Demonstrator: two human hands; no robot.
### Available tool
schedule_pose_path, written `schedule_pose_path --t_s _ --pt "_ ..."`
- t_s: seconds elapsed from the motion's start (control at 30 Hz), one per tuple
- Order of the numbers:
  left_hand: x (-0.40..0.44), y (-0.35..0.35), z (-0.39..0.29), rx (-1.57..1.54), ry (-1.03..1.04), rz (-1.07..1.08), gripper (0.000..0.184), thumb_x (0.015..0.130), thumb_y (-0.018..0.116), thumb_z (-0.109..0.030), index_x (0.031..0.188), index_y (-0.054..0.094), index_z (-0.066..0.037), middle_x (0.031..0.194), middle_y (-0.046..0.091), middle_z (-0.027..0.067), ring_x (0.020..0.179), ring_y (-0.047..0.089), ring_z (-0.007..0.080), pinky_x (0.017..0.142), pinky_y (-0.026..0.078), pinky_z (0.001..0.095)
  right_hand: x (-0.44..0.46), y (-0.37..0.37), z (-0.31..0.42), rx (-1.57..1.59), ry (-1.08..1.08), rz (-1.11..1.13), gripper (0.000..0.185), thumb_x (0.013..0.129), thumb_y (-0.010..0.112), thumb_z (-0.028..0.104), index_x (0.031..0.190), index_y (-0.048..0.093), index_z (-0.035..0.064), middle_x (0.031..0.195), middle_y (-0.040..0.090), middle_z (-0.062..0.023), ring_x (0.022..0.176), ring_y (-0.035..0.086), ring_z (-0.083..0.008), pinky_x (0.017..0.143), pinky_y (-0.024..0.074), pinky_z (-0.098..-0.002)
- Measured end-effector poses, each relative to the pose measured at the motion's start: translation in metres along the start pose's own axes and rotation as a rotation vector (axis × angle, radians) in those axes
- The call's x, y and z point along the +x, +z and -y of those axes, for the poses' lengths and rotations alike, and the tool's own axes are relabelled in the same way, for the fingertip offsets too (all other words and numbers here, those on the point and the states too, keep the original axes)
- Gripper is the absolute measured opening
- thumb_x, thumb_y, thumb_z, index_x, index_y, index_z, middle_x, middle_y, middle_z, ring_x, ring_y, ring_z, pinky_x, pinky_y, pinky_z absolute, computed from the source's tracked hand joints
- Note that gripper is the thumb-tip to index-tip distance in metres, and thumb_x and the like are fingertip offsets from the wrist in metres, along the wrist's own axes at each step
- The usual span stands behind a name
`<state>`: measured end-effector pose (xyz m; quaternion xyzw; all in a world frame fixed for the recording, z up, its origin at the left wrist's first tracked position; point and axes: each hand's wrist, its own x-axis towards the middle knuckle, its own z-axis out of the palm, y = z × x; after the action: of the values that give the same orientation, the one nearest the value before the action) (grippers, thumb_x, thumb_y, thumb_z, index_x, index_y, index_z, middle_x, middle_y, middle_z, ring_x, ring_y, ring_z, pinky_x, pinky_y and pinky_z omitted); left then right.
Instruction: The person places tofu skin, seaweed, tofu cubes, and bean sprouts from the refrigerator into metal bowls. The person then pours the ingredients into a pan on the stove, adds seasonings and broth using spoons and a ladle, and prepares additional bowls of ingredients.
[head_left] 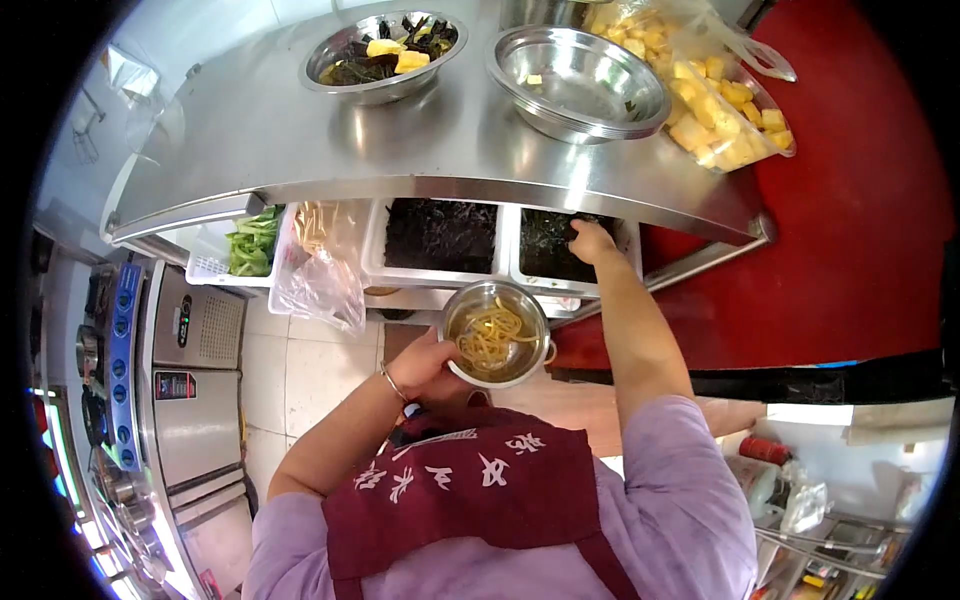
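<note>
My left hand (pixel 425 367) is closed on the rim of a small steel bowl (pixel 541 345), which I hold in front of my apron. Yellowish noodle-like strips (pixel 488 338) lie inside it. My right hand (pixel 592 242) reaches under the counter's edge into a white tub (pixel 515 262) of dark green shredded seaweed (pixel 548 250). Its fingers look curled at the seaweed; the fingertips and anything between them are hidden. Just left stands another white tub (pixel 375 262) full of darker, nearly black strips (pixel 440 238).
On the steel counter (pixel 240 130) stand a bowl of dark strips and yellow cubes (pixel 385 62), stacked steel bowls (pixel 580 85), and a bag of yellow cubes (pixel 735 115). A plastic bag (pixel 320 290) hangs beside a basket of greens (pixel 252 245). A red surface (pixel 840 200) lies right.
</note>
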<state>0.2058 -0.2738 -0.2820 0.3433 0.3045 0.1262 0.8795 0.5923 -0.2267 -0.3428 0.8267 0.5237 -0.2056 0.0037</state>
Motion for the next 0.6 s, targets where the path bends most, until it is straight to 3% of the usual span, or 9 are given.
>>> schedule_pose_path --t_s 0.07,0.17,0.27,0.33,0.4,0.43,0.47,0.53,0.6 --pt "-0.004 0.006 -0.006 -0.004 0.01 0.026 0.056 0.08 0.048 -0.002 0.133 0.03 -0.002 0.122 0.048 0.0123 0.11 0.05 0.0209 0.091 0.046 0.038 0.001 0.003 -0.009 -0.008 -0.076 0.036 0.054 0.08 0.061 0.022 0.13 0.044 0.0077 0.135 0.042 -0.0137 0.121 0.043 -0.0305 0.101 0.0369 -0.0385" --pt "-0.004 0.006 -0.006 -0.051 0.002 -0.021 0.052 0.078 0.051 0.0 0.127 0.035 0.004 0.115 0.053 0.0133 0.104 0.053 0.0207 0.09 0.044 0.0315 -0.039 -0.025 0.001 0.04 -0.181 0.003 0.038 0.075 0.065 0.019 0.109 0.057 0.0044 0.111 0.058 -0.0181 0.107 0.052 -0.0331 0.089 0.042 -0.0393" --pt "0.01 -0.007 0.002 0.134 0.057 0.032 0.052 0.079 0.051 -0.003 0.128 0.035 0.005 0.115 0.054 0.0123 0.104 0.053 0.0189 0.088 0.045 0.0303 -0.061 -0.05 0.0 0.067 -0.209 -0.072 0.033 0.075 0.065 0.018 0.104 0.058 0.0037 0.105 0.06 -0.0171 0.104 0.054 -0.0331 0.087 0.0432 -0.039" --pt "0.018 -0.007 0.001 0.252 0.186 0.213 0.057 0.082 0.049 -0.009 0.134 0.03 0.003 0.126 0.047 0.0132 0.112 0.05 0.0207 0.094 0.042 0.0347 -0.072 -0.065 0.002 0.061 -0.184 -0.134 0.03 0.074 0.066 0.016 0.101 0.058 0.0041 0.102 0.061 -0.0163 0.099 0.056 -0.0328 0.084 0.0444 -0.0389" --pt "0.027 -0.013 0.008 0.259 0.185 0.225 0.056 0.082 0.049 -0.009 0.133 0.031 0.004 0.126 0.047 0.0134 0.111 0.05 0.0205 0.095 0.041 0.0344 -0.086 -0.083 0.006 0.05 -0.211 -0.174 0.028 0.074 0.065 0.016 0.099 0.059 0.0048 0.102 0.061 -0.0164 0.091 0.058 -0.0339 0.081 0.0456 -0.0386" --pt "0.03 -0.016 0.011 0.263 0.184 0.232 0.056 0.082 0.049 -0.01 0.132 0.032 0.005 0.127 0.048 0.0136 0.111 0.051 0.0203 0.096 0.04 0.034 -0.085 -0.085 0.003 0.06 -0.203 -0.197 0.025 0.076 0.063 0.012 0.099 0.057 0.0035 0.094 0.063 -0.0134 0.082 0.061 -0.0294 0.073 0.0492 -0.0358" --pt "0.032 -0.015 0.012 0.264 0.183 0.237 0.056 0.082 0.049 -0.01 0.132 0.032 0.005 0.127 0.048 0.0136 0.111 0.051 0.0203 0.096 0.04 0.034 -0.086 -0.087 0.001 0.059 -0.199 -0.2 0.025 0.076 0.063 0.012 0.099 0.057 0.0035 0.094 0.063 -0.0134 0.082 0.061 -0.0294 0.073 0.0492 -0.0358" --pt "0.036 -0.01 0.013 0.217 0.172 0.219 0.056 0.081 0.049 -0.009 0.133 0.032 0.005 0.123 0.05 0.0134 0.109 0.051 0.0205 0.094 0.042 0.0347 -0.089 -0.092 -0.002 0.372 -0.085 -0.174 0.024 0.079 0.06 0.007 0.102 0.055 0.0019 0.094 0.061 -0.0111 0.077 0.061 -0.0234 0.064 0.0516 -0.032" --pt "0.035 0.003 0.007 0.19 0.134 0.202 0.056 0.081 0.048 -0.008 0.133 0.032 0.005 0.121 0.051 0.0137 0.109 0.052 0.0204 0.093 0.043 0.0347 -0.087 -0.093 -0.012 0.404 -0.075 -0.192 0.025 0.079 0.06 0.006 0.104 0.054 0.0011 0.097 0.059 -0.0105 0.076 0.06 -0.0211 0.063 0.052 -0.0311"
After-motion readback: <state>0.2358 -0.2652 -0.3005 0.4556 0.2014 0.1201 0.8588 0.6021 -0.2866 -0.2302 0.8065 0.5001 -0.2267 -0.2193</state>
